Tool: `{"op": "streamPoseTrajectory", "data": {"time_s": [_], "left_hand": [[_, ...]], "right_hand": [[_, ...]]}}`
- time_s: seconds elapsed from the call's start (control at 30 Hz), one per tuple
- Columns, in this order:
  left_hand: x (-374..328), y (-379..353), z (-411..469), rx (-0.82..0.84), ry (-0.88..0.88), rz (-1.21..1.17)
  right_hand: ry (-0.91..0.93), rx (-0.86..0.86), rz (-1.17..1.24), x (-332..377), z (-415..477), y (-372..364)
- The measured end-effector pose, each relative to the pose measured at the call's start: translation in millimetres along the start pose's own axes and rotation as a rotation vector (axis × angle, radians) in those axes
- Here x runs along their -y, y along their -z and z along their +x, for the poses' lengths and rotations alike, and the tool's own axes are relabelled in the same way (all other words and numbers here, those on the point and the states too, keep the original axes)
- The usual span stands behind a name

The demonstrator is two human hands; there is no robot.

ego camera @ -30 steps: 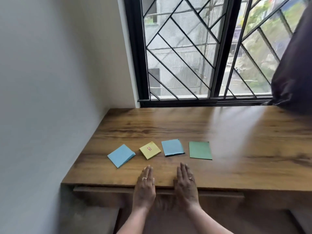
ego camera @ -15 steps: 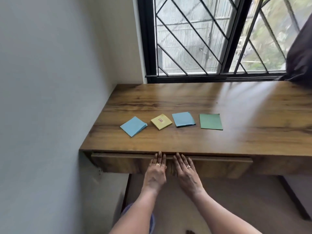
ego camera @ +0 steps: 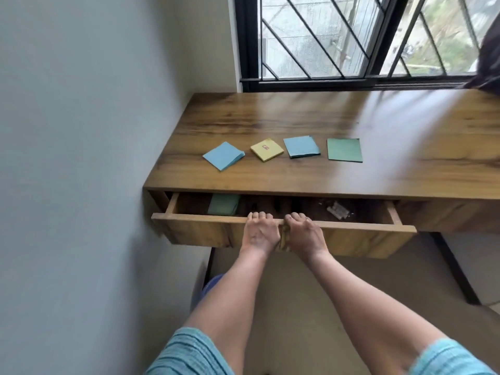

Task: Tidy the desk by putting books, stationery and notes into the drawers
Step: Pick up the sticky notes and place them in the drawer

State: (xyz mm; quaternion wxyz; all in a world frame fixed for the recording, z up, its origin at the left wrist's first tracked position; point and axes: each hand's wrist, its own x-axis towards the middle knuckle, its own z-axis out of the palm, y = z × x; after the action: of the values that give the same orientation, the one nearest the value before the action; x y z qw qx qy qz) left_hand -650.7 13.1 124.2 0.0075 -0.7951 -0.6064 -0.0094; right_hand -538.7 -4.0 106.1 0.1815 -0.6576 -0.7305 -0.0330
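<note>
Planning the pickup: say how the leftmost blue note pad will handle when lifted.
The leftmost blue note pad is probably light: a thin stack. Its sheets look fanned at one edge, so they may splay unless pinched together. Flat on the desk, it should slide, not roll.

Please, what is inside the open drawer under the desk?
A green pad lies at the left of the drawer, and a small pale thing at the right. The desk covers the rear, and the middle is too dark to tell.
</note>
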Motion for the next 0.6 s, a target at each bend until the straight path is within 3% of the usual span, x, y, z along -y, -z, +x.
{"op": "streamPoseTrajectory", "data": {"time_s": [0.2, 0.6], "left_hand": [[-12, 11, -46, 0.018, -0.012, -0.004], [-35, 33, -157, 0.094, 0.169, -0.02]], "right_hand": [[-0.044, 0.245, 0.086, 8, -44, 42], [-0.139, 0.473, 0.243, 34, -132, 82]]}}
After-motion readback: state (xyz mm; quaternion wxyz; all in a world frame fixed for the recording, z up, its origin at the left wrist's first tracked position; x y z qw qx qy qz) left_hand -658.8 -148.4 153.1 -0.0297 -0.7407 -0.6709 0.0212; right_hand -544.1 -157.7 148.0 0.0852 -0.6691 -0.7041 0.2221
